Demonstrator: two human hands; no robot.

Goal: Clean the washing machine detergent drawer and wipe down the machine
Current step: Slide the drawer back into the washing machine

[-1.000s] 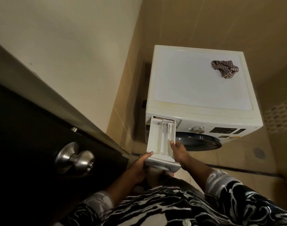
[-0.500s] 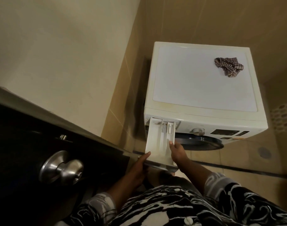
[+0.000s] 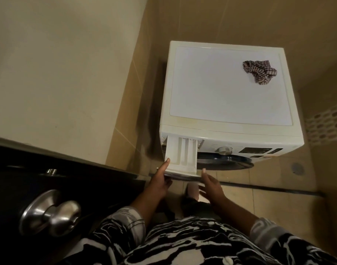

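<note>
Grip lies with the left hand (image 3: 160, 181), which clasps the left front corner of the detergent drawer (image 3: 181, 155), forefinger laid along its side wall. The right hand (image 3: 211, 188) is spread loose, one fingertip at the right corner (touching or not, I cannot tell). The drawer juts far out of the washing machine (image 3: 211, 96), whose top carries a crumpled striped cloth (image 3: 259, 71)
</note>
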